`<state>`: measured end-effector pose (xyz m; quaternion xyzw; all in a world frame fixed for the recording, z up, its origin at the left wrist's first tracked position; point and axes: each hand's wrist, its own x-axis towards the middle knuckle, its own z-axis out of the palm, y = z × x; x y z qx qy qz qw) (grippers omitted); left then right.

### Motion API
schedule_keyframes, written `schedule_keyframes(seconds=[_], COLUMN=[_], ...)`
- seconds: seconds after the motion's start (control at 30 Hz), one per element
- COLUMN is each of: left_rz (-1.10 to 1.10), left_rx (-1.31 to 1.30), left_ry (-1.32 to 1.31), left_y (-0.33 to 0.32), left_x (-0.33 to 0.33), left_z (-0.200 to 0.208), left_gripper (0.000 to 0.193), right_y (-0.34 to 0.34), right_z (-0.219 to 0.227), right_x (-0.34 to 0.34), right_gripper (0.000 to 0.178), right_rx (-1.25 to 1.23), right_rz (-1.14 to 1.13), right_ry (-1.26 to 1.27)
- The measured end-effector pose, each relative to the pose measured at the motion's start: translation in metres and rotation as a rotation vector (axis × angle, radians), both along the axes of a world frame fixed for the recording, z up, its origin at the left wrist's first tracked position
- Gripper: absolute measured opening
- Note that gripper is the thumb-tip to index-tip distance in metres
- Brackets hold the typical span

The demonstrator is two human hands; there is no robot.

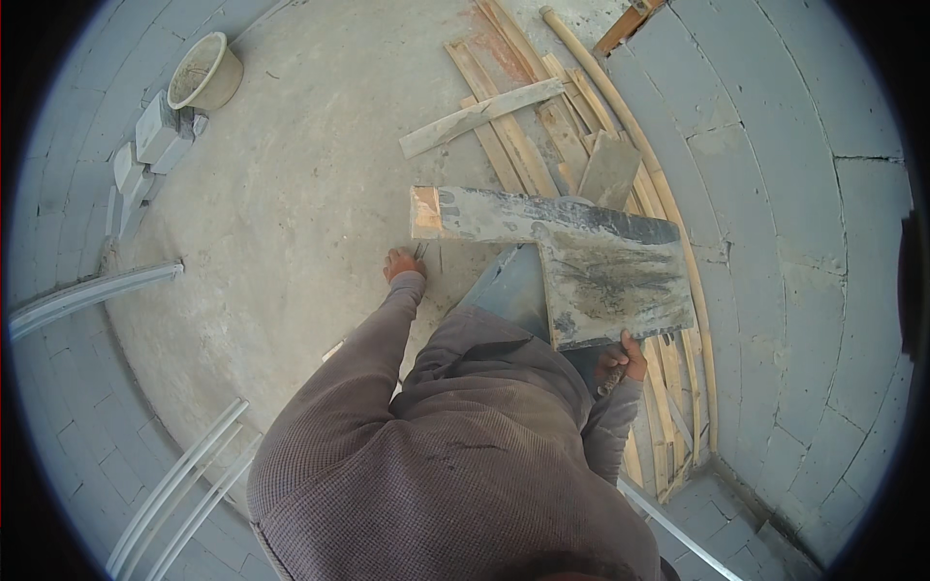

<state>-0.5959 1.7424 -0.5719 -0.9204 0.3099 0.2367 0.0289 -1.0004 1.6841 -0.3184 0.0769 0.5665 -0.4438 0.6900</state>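
Across my lap lies a cement-stained plank (484, 215), its left end showing bare wood. A squarish grey-stained panel (620, 290) meets its right part, together forming a corner shape. My right hand (625, 360) grips the panel's near edge, thumb on top; a dark, rough-looking piece (609, 382) shows by its fingers, its kind unclear. My left hand (402, 263) reaches down to the concrete floor just below the plank's left end, fingers curled. Thin dark nail-like pieces (419, 250) stick out at its fingertips; whether they are held or lie on the floor is unclear.
Loose wooden strips (523, 145) and a long pole (635, 111) lie along the grey block wall (775, 213) on my right. A pale bucket (205, 73) and white blocks (157, 131) stand far left. Metal profiles (97, 295) jut in from the left.
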Motion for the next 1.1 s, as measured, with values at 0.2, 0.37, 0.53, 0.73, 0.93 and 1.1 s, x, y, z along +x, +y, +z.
schedule_keyframes(seconds=[0.2, 0.37, 0.53, 0.73, 0.93, 1.1], left_rz=[-0.130, -0.157, -0.082, 0.054, -0.083, 0.223], left_rx=[-0.033, 0.006, -0.072, -0.029, -0.118, -0.179], left_ry=[0.012, -0.111, -0.145, -0.289, -0.368, 0.092], left_y=[-0.005, -0.012, -0.025, -0.027, -0.020, -0.021], left_x=[-0.002, -0.012, -0.027, -0.030, -0.036, -0.009], left_z=[-0.003, -0.025, -0.027, -0.046, -0.046, -0.037], left_gripper=[0.036, 0.026, 0.022, 0.017, 0.016, 0.025], right_y=[0.002, 0.003, 0.005, 0.002, 0.008, 0.006], right_z=[-0.005, -0.001, 0.002, 0.015, -0.016, -0.001], right_x=[0.001, 0.014, 0.015, 0.021, 0.002, 0.015], right_gripper=[0.020, 0.018, 0.019, 0.022, 0.021, 0.019], right_rx=[-0.012, -0.011, 0.001, 0.000, -0.042, -0.015], right_rz=[0.009, -0.048, -0.049, 0.020, -0.006, -0.030], right_ry=[0.006, -0.055, -0.102, -0.068, -0.080, -0.082])
